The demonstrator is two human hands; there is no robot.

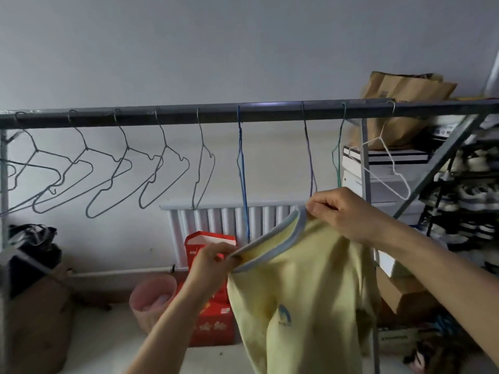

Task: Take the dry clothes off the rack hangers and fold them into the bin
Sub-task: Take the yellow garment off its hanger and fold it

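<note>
The yellow shirt [305, 300] hangs in the air in front of the person, low and to the right of the middle of the view, under the rack bar [243, 114]. Its blue-edged neck [272, 244] is pulled open into a long slit that runs from 7 o'clock up to 1 o'clock, and the rest of the shirt drops straight down toward 6 o'clock. The left hand [213, 259] pinches the low end of the neck with curled fingers and thumb. The right hand [340, 211] pinches the high end the same way. So both hands sit on the shirt, one at each end of the neck line, and the right hand is higher and closer to the bar. No hanger can be seen inside the shirt, so it looks free of the rack. The purple hanger [310, 168] hangs bare just above the right hand, at 12 o'clock from it. More bare hangers [116, 171] hang along the bar toward 9 o'clock. The pink bin [152, 300] stands on the floor at 8 o'clock from the left hand, so the left hand is the nearer one. The next step is likely to fold the shirt and bring it down and left to that bin. A red box [213, 319] stands beside the bin.
</note>
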